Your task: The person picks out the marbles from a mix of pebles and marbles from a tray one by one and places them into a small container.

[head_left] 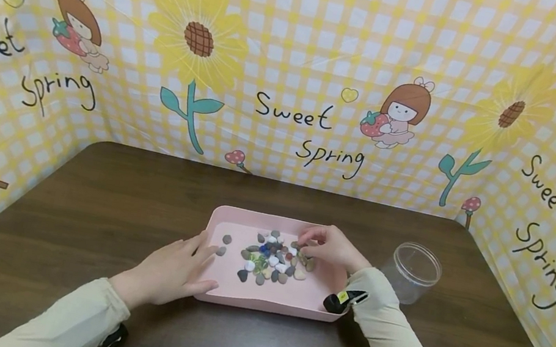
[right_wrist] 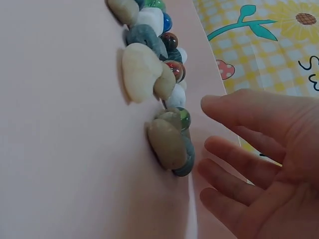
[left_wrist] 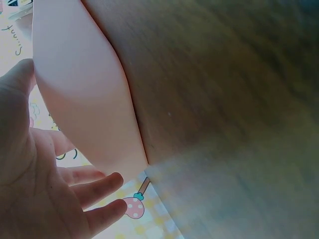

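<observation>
A pink tray (head_left: 309, 298) holds a heap of mixed pebbles (head_left: 274, 262) and shiny glass marbles (head_left: 264, 250). My left hand (head_left: 170, 273) is at the tray's left side, fingers spread over the rim and thumb at the near left corner. The left wrist view shows its fingers (left_wrist: 97, 190) beside the outer wall of the tray (left_wrist: 84, 94). At the right end of the heap, my right hand (head_left: 334, 249) reaches in from above. Its fingers are loosely bent and hold nothing, close to a brown pebble (right_wrist: 167, 144) and a green marble (right_wrist: 184, 118) in the right wrist view.
A clear round jar (head_left: 413, 278) stands right of the tray, beside my right forearm. Two grey pebbles (head_left: 224, 245) lie apart near the tray's left wall. Behind the dark wooden table (head_left: 160, 177) hangs a yellow checked cloth (head_left: 299, 53).
</observation>
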`<state>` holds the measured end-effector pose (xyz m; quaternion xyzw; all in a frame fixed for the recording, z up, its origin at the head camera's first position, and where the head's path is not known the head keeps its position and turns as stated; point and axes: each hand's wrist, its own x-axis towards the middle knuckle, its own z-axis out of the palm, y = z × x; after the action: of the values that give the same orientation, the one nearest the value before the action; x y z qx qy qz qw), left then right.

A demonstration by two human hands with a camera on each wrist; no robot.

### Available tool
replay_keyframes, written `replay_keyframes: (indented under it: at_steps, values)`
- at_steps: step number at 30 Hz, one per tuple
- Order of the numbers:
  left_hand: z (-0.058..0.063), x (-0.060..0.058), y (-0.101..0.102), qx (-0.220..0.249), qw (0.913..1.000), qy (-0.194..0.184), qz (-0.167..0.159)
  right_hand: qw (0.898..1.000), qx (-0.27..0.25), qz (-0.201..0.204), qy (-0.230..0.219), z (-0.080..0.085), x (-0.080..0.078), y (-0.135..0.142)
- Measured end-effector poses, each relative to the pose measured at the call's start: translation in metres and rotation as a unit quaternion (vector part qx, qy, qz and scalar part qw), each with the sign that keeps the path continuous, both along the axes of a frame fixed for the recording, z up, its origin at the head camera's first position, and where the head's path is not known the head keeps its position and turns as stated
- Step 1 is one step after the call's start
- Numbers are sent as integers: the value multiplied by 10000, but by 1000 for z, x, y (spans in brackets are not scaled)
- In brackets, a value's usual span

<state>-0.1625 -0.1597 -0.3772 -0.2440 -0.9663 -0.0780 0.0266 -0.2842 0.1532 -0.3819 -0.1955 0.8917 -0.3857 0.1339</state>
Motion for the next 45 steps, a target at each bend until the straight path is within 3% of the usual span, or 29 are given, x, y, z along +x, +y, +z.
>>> replay_keyframes:
  at_steps: [30, 39, 45]
  values:
    - [4, 0, 1, -12, 10000, -18, 13, 9885, 701, 386, 1286, -2, 4, -4]
    - [2, 0, 1, 23, 10000, -8, 16, 9937, 266, 501, 967, -3, 2, 0]
    - [1, 0, 0, 9, 10000, -58, 59, 9974, -73, 337, 641, -1, 1, 1]
